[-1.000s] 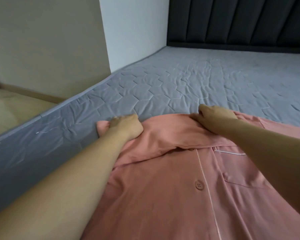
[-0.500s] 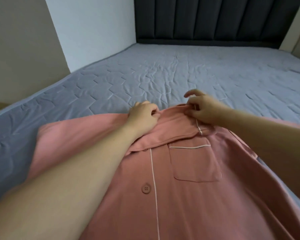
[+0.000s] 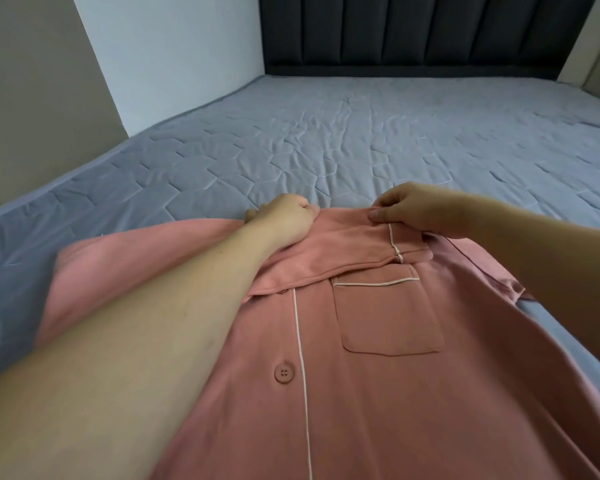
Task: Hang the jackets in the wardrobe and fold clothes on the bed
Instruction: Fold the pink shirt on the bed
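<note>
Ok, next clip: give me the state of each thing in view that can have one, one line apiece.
pink shirt: spread front-up on the bed, not yet folded.
collar: turned down, gripped at both ends.
button: fastened, as far as shows.
chest pocket: lies flat.
left hand: fingers curled, gripping the collar's left end.
right hand: pinching the collar's right end.
bed: covered by a grey quilted sheet, slightly wrinkled.

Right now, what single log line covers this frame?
stage: straightening collar | shirt: pink, front up on bed | left hand: grips collar | right hand: pinches collar edge
</note>
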{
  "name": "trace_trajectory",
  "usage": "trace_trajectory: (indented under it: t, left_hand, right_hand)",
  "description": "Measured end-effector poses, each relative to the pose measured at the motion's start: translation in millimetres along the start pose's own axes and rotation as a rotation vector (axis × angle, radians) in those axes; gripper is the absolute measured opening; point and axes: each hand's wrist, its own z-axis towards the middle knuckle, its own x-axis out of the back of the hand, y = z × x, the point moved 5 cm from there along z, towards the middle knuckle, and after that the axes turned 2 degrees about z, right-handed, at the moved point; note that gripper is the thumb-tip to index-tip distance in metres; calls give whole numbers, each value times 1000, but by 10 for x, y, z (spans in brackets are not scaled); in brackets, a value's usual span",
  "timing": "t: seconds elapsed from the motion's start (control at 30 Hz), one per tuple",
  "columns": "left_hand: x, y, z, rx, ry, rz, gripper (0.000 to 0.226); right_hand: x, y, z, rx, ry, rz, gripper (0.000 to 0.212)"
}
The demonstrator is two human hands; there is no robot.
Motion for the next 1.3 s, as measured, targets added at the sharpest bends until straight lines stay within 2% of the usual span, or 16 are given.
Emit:
trace_trajectory:
  t: [0.13,0.27,0.33,0.4,0.43,0.5,0.53,0.6,0.67,0.73,0.83,0.9,0.97,1.07,1.17,1.3]
  left_hand:
    - [-39,-9,4,37,3,37,38]
    - [-47,14,57,100,0,135,39]
    - [-95,16,12,94,24,234,44]
    - [-159,41,-124,28,147,387,44]
    - [-156,97,-215,-31,268,444,40]
    - [-114,255,-426,-191,509,444,30]
    - [-117,352,-524,-281,552,404,30]
    - [-231,509,-679,-391,388,354,45]
    - [-407,493,-763,-276,51,376,70]
    - [-418,492,-754,-115,-169,429,82]
    - [-306,718,-722,65,-299,423,98]
    - [-234,975,-710,90,-284,457,107]
    - [-217,1324,-703,-3,-206,549,87]
    - [-361,2063,-695,-241,-162,547,53]
    - [-706,2951,-797,-490,-263,468,39]
    - [-1174,3889,-831,-590,-314,370,32]
  right_hand:
    - [-41,-17,59,-201,-44,17,26]
    - [-20,-122,176,-185,46,-547,42]
    - [-51,-74,187,-117,118,-712,43]
    - [-102,95,141,-81,220,-790,43]
    - [-124,196,115,-74,280,-809,46]
    - [-142,301,85,-60,416,-786,53]
    - [-124,320,64,-63,467,-723,55]
    - [-42,356,-29,-124,498,-509,59]
    - [102,428,-197,-193,502,-279,61]
    - [362,579,-497,-248,564,-205,56]
    - [886,971,-1088,-413,685,-207,50]
    - [1249,1243,-1496,-588,726,-108,52]
    - [1588,1510,-1878,-756,675,-96,53]
    - [2042,1884,-2316,-871,599,-176,57]
    - [2280,2309,-2569,-930,571,-142,58]
    - [2307,2866,-2966,-1093,700,-12,58]
